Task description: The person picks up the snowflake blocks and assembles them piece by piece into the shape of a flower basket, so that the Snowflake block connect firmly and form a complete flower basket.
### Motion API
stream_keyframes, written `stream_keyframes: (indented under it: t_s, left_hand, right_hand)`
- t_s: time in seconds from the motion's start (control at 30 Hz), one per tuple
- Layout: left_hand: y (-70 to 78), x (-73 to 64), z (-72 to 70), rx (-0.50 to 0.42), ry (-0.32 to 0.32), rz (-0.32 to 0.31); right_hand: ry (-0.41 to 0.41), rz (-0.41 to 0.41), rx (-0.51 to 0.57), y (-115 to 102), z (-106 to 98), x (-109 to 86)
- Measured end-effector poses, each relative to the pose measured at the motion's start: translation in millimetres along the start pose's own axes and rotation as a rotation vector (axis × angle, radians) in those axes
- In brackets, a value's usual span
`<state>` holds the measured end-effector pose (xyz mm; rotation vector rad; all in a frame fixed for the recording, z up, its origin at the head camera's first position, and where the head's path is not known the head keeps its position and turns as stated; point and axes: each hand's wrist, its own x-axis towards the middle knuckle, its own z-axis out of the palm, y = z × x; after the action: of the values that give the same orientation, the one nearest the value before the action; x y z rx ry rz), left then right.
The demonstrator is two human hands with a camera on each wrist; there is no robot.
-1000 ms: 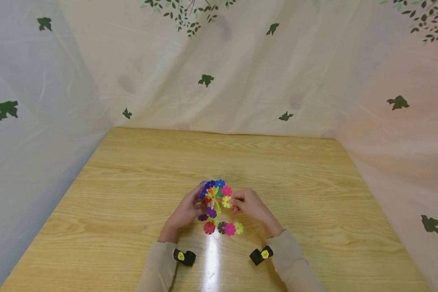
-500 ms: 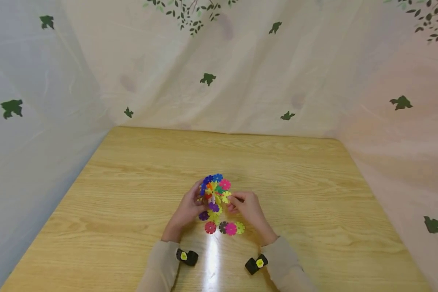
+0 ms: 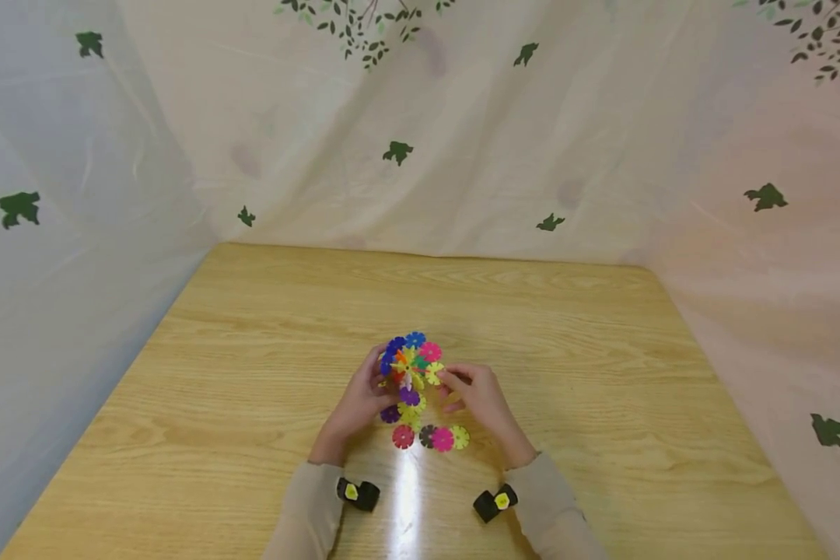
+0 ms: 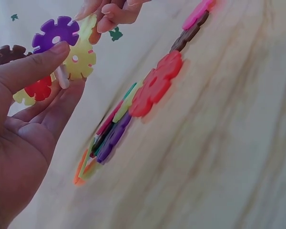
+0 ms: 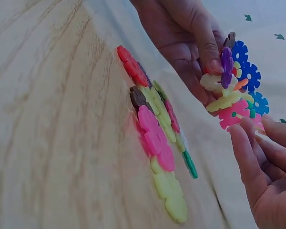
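Note:
In the head view my left hand grips a cluster of interlocked plastic snowflake discs, held up over the table. Its thumb presses a purple disc, shown in the left wrist view; blue, pink, orange and red discs branch around it. My right hand pinches the edge of a yellow disc on the cluster's right side, beside a pink disc. The right hand's other fingers are spread loosely below. Part of the cluster is hidden behind the left fingers.
Loose discs lie on the wooden table nearer the body: a red one, a dark one, a pink one and a yellow one. Several more lie just beyond. Printed curtains surround the table.
The cluster has shifted slightly away from the body, with the left hand still holding it. The right hand has stayed at the yellow disc, its lower fingers now more spread. The loose discs lie unchanged.

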<state>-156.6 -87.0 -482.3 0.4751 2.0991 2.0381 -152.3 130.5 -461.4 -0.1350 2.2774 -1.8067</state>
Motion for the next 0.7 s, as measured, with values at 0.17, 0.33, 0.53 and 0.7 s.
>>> stream_keyframes:
  t_s: [0.17,0.33,0.53,0.7]
  left_hand:
    - [0.2,-1.4,-4.4,-0.022,0.041,-0.024]
    - [1.2,-4.0,-15.9,-0.011,0.106,-0.012]
    - [-1.7,-5.1,-29.0,0.041,0.150,0.053]
    - [-2.4,-5.5,-34.1,0.018,0.145,0.068]
  right_hand:
    - [-0.020,-0.004,0.014,1.7,-1.3,0.9]
    - [-0.068,-0.005,-0.095,5.1,3.4,2.5]
    - [-0.138,-0.011,-0.308,9.9,18.6,8.4]
    - [-0.141,-0.072,-0.454,4.9,30.2,11.1]
